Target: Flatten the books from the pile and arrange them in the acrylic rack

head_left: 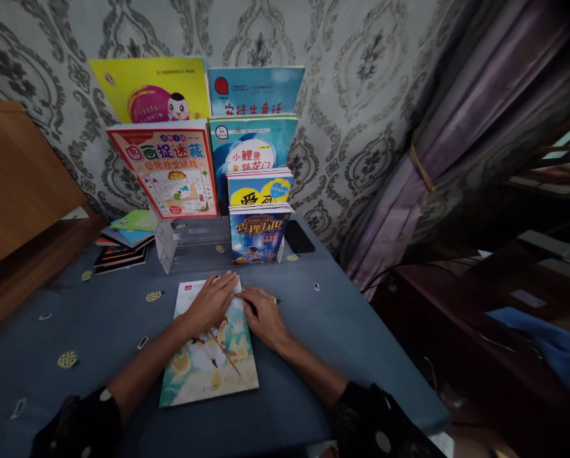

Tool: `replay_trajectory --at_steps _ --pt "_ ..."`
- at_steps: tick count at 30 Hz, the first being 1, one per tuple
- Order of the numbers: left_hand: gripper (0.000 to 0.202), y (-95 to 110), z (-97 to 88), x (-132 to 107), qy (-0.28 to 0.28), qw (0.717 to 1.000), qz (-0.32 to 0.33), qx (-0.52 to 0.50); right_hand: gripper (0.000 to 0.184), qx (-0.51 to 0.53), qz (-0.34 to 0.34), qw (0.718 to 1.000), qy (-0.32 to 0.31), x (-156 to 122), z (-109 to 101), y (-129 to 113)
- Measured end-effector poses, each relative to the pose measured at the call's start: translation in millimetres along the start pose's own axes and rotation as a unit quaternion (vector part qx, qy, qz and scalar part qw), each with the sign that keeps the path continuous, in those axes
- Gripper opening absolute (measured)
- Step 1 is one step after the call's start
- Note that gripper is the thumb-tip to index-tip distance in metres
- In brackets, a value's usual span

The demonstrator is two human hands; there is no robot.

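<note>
A picture book (208, 366) with a cartoon cover lies flat on the blue tablecloth (98, 318) in front of me. My left hand (213, 300) rests flat on the book's upper half, fingers stretched toward its top edge. My right hand (264, 316) lies beside it at the book's upper right corner, fingers extended and touching the cover's edge. Behind the book stands a clear tiered display rack (189, 245) holding several children's books, the front one a dark blue book (259, 233).
A red-bordered book (170, 168) and a yellow book (154, 89) stand in the rack. A stack of thin books (123, 245) lies at the left. A black phone (298, 236) sits right of the rack. Purple curtain (432, 165) and dark furniture stand at right.
</note>
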State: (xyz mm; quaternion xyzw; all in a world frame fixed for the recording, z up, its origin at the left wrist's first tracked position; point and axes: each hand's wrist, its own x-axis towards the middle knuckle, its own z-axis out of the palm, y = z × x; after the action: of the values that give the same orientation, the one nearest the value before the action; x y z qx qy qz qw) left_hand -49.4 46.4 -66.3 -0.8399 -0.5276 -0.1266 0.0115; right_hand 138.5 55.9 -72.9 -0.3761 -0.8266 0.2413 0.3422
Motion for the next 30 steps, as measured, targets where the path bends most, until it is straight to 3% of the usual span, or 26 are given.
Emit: replay_trajectory --at_steps 22,30 --pt "0.039 -1.1 4.5 4.3 0.058 0.998 0.018 -0.030 0.038 0.033 -0.035 0.998 0.031 2.8 -4.4 2.7" --pt "0.040 3.2 -0.1 -3.0 0.031 0.999 0.022 -0.033 0.037 0.058 0.001 0.998 0.012 4.3 -5.4 6.6"
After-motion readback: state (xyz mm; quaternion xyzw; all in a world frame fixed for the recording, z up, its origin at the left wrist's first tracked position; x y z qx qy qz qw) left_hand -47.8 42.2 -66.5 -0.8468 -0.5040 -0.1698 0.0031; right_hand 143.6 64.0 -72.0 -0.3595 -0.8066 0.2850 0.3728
